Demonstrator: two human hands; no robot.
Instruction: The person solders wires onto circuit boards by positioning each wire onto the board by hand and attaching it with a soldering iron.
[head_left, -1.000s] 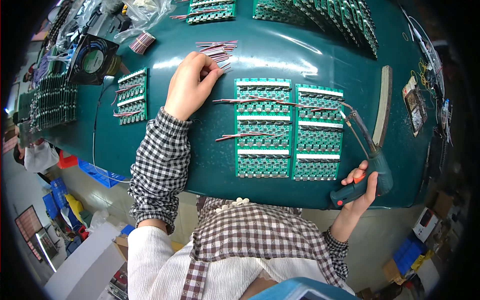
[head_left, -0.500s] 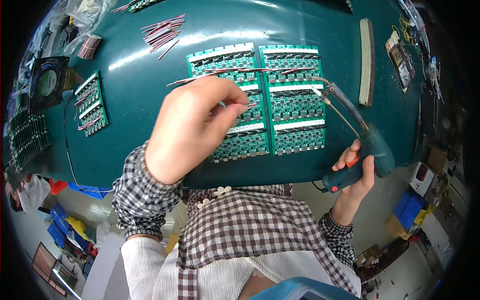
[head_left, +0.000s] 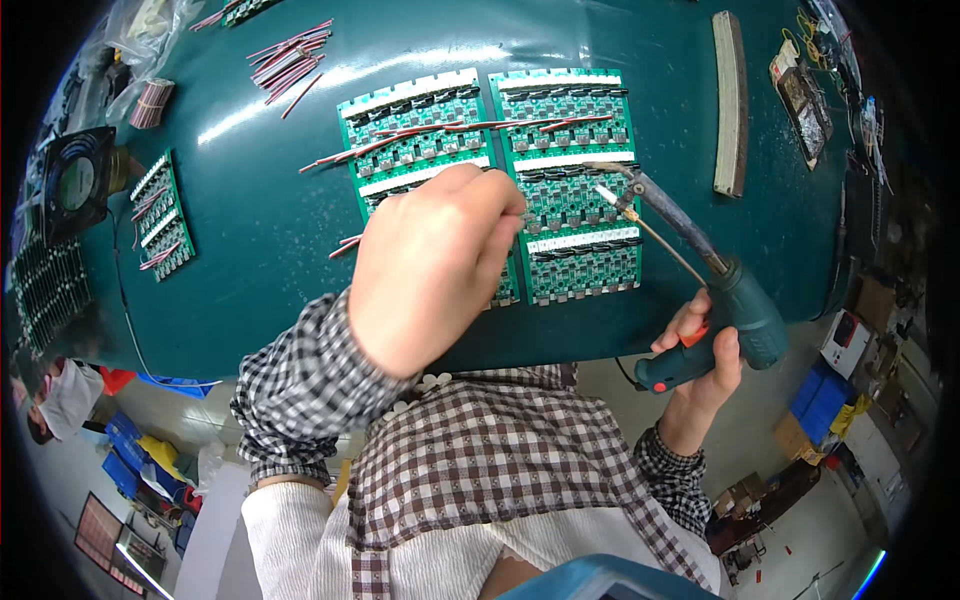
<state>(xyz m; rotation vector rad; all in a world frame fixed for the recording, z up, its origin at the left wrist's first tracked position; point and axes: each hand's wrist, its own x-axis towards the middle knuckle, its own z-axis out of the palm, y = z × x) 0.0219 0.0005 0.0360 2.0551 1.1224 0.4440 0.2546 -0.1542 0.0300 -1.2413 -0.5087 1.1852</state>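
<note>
My left hand is closed in a pinch over the left green circuit board panel, its fingertips by the gap between the two panels. What the fingertips hold is hidden. My right hand grips a dark green soldering gun with an orange trigger, a finger by the trigger. Its bent metal tip and thin feed tube reach over the right circuit board panel. Red, black and white wires lie across both panels' upper part. Another wire end sticks out left of my left hand.
A bundle of loose wires lies at the back left. Further left are a small board panel, a tied wire roll and a black fan. A long pale bar stands right of the panels.
My left hand has moved right toward the panels' gap, uncovering a wire end on its left. The red-and-white wire seen at its fingertips is now hidden. The soldering gun shifted slightly left in the picture.
</note>
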